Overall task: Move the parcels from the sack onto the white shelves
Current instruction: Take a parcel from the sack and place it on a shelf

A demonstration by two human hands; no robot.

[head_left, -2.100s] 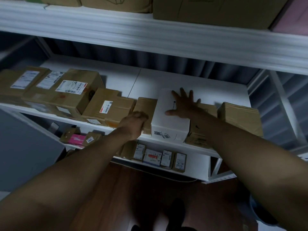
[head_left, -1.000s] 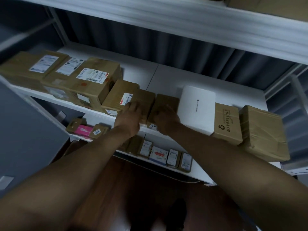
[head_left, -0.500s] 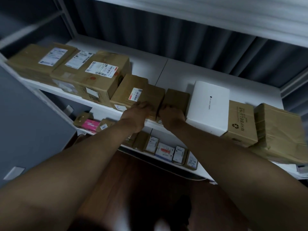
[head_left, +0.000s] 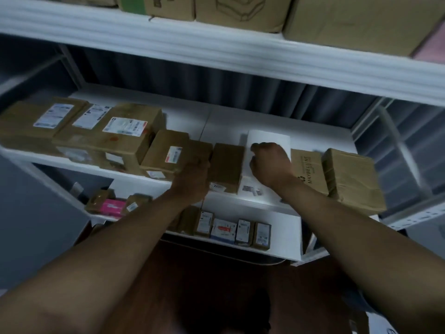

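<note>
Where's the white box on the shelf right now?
The white box lies on the middle shelf, centre-right in the head view, between a plain brown parcel and the Maybelline box, under the right hand.

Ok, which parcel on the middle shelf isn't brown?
The white box under the right hand, between the plain brown parcel and the Maybelline-printed carton. Every other parcel in that row is brown cardboard.

A dark reddish-brown floor (head_left: pixel 216 280) lies below the racking. Behind the shelving hangs what looks like a grey pleated curtain or ribbed wall (head_left: pixel 240 90), too blurred to tell which. A flat grey panel (head_left: pixel 31 213) stands at the left. A small pale patch (head_left: pixel 3 291) shows low at the left edge.
</note>
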